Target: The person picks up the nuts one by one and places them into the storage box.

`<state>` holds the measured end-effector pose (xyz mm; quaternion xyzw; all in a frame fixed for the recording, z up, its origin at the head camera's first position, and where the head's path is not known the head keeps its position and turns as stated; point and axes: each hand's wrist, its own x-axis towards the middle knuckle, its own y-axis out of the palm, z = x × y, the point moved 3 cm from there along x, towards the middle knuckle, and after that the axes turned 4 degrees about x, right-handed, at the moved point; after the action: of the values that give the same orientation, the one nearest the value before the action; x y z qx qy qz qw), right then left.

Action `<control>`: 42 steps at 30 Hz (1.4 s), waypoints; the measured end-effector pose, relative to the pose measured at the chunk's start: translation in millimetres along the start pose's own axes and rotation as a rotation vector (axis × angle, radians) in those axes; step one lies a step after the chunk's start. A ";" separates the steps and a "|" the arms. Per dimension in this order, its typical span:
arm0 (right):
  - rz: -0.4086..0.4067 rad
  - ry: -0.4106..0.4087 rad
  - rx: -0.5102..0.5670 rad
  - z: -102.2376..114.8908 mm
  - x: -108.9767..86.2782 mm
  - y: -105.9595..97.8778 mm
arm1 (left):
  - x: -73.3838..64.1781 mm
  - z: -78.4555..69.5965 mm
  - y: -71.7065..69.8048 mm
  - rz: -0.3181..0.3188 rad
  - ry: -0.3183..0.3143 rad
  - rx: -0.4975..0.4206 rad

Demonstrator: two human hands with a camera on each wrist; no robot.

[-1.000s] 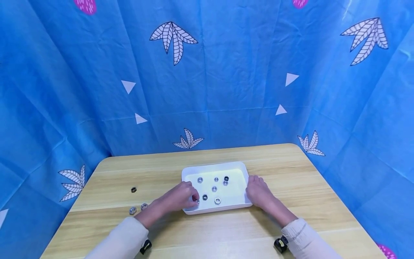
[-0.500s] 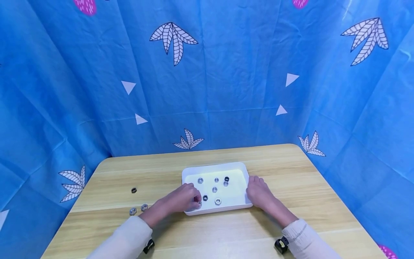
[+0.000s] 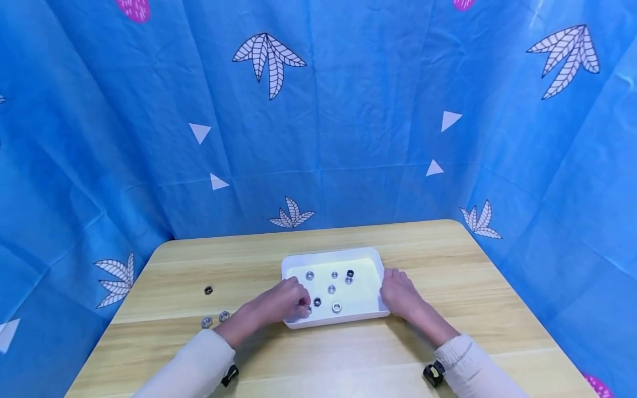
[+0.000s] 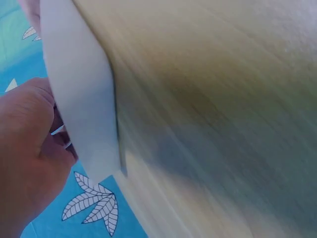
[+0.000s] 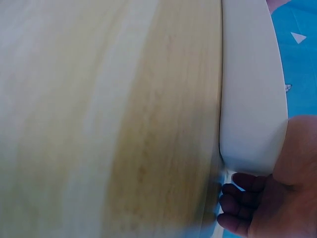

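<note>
Left hand point(image 3: 286, 301) nearer, fingers apparently pinching a silver nut point(image 3: 309, 310) at the white tray's point(image 3: 338, 321) 8 o'clock corner, a black nut point(image 3: 317, 302) close by at 2 o'clock, tray's long axis 9-to-3, right hand point(image 3: 400, 293) gripping its 3 o'clock end.

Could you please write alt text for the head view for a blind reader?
A person's left hand reaches into a shallow white rectangular tray of silver and black metal nuts, while the right hand holds the tray's right end. Three more nuts lie farther left on a pale wooden table before a blue leaf-print curtain.
</note>
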<state>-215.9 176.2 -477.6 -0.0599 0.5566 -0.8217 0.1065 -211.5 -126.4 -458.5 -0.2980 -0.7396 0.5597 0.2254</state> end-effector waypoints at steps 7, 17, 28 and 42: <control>-0.017 -0.012 -0.001 -0.4 -2.1 0.6 | -6.1 -1.1 -9.1 -0.071 -0.006 0.026; -0.032 -0.015 0.003 -1.0 -3.2 2.8 | -21.1 0.7 -20.1 -0.151 -0.063 0.065; -0.034 -0.012 0.012 -0.9 0.9 2.9 | -48.6 13.4 -38.8 -0.239 -0.188 0.013; -0.038 -0.020 0.015 0.1 -0.9 2.6 | -86.0 34.4 -33.5 -0.256 -0.312 -0.007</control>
<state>-214.7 175.4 -480.0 -0.0778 0.5480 -0.8272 0.0967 -178.8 -216.5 -435.6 -0.1121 -0.7994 0.5632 0.1763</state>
